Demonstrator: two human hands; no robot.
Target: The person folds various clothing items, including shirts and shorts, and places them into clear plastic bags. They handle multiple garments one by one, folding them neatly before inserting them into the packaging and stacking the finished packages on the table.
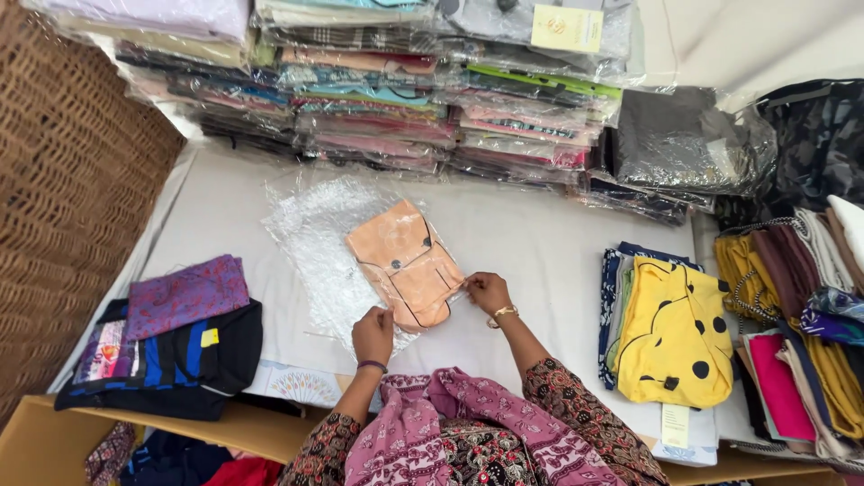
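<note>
A folded peach garment point(407, 261) with dark piping and buttons lies half inside a clear plastic bag point(310, 236) on the white table top point(531, 243). My left hand point(373, 333) pinches the near edge of the plastic bag below the garment. At the garment's right corner, my right hand point(487, 292), with a gold bangle on the wrist, grips the bag's edge. Both hands sit at the bag's open end, nearest me.
Stacks of bagged clothes point(405, 99) line the far edge. A yellow dotted garment point(675, 337) tops a pile on the right, beside more folded fabrics point(810, 306). A purple cloth on dark garments point(171, 342) lies left, next to a wicker wall point(63, 180).
</note>
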